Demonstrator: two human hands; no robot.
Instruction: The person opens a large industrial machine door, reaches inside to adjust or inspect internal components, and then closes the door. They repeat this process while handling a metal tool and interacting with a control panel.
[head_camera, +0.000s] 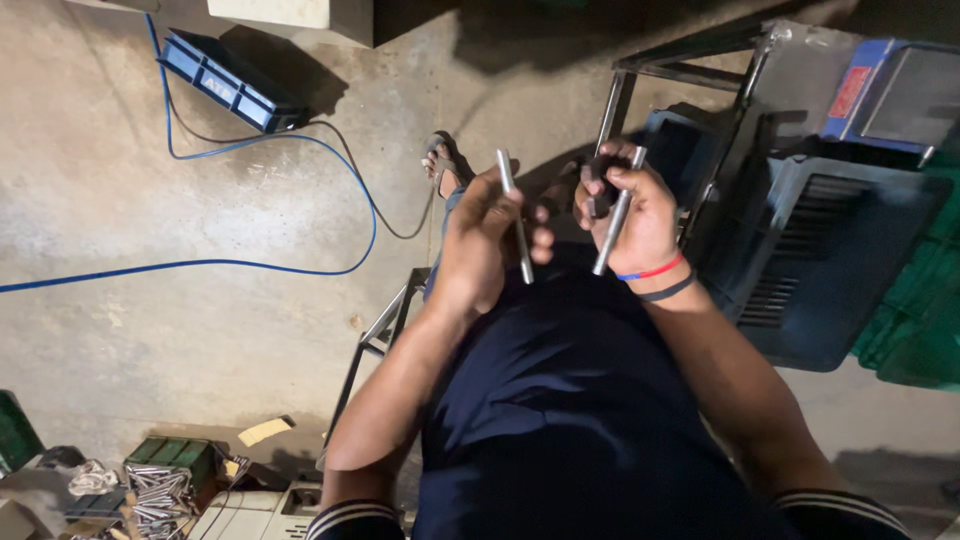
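The left hand (478, 240) grips 1 thin metal rod (515, 215), which slants up past its fingers. Just beside it, the right hand (632, 215) is closed around a second metal rod (618, 212) and a dark part (597, 185). Below them lies concrete floor (200, 330) with a blue cable (260, 262); a dark metal cabinet (830, 260) stands to the right.

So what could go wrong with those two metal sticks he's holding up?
The left hand pinches its metal rod only loosely in the fingers, so it might slip and fall toward the sandalled foot below. The right hand holds another rod close by; the ends could knock knuckles. The blue cable on the floor might trip someone.
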